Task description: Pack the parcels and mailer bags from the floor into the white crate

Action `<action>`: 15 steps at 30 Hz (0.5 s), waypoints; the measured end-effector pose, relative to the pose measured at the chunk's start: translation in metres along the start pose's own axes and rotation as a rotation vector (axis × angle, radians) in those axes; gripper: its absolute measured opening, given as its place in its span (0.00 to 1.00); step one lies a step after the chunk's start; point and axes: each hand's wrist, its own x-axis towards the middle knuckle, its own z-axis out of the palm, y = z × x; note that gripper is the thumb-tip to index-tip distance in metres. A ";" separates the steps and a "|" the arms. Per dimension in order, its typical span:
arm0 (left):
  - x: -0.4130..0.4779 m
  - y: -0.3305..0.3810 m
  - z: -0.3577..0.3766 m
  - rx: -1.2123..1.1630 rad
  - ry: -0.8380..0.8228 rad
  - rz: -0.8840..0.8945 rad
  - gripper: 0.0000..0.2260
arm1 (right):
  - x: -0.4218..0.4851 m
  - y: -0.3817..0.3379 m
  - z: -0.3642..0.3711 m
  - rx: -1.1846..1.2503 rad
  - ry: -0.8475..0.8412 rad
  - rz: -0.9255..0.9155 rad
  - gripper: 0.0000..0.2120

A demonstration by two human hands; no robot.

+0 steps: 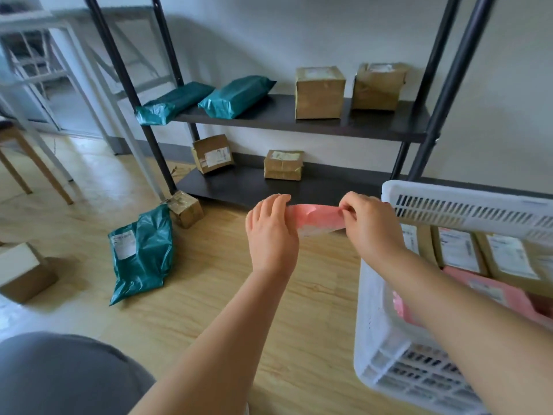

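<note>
A pink mailer (317, 218) is held above the floor (209, 295), just left of the white crate (368, 324). The left hand (270, 232) curls its fingers (276, 202) over one end. The right hand (371, 226) pinches the other. Boxes (457, 250) sit inside the crate. Green mailers (140, 253) lie well left of it.

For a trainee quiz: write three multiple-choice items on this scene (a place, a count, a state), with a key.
1. The white crate stands: A) at the person's left; B) at the person's right; C) on a shelf.
2. Brown boxes on the upper shelf: A) one; B) two; C) four.
3. The pink mailer bag outside the crate is: A) held by both hands; B) flat on the floor; C) on a shelf.
Key: 1 B, it sits beside the right hand. 2 B, two stand side by side. 3 A, the left hand and right hand each grip an end.
</note>
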 end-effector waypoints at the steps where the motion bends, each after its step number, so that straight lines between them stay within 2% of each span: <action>1: 0.001 0.009 -0.002 -0.069 0.029 -0.102 0.13 | -0.002 0.004 -0.009 0.020 0.031 0.035 0.06; 4: 0.002 0.031 -0.006 -0.279 0.106 -0.456 0.14 | -0.011 0.017 -0.034 0.088 0.084 0.159 0.04; 6: 0.000 0.036 -0.005 -0.323 0.049 -0.620 0.12 | -0.013 0.026 -0.044 0.148 0.129 0.243 0.05; 8: -0.007 0.040 -0.002 -0.333 -0.076 -0.722 0.14 | -0.014 0.033 -0.050 0.210 0.168 0.322 0.05; 10: -0.016 0.048 0.002 -0.405 -0.160 -0.777 0.19 | -0.017 0.039 -0.055 0.250 0.196 0.382 0.04; 12: -0.022 0.060 0.003 -0.504 -0.169 -0.777 0.19 | -0.018 0.043 -0.058 0.274 0.224 0.417 0.05; 13: -0.023 0.067 0.003 -0.525 -0.136 -0.755 0.19 | -0.019 0.045 -0.060 0.279 0.233 0.431 0.05; 15: -0.023 0.077 0.001 -0.418 -0.021 -0.616 0.20 | -0.021 0.048 -0.062 0.273 0.241 0.451 0.05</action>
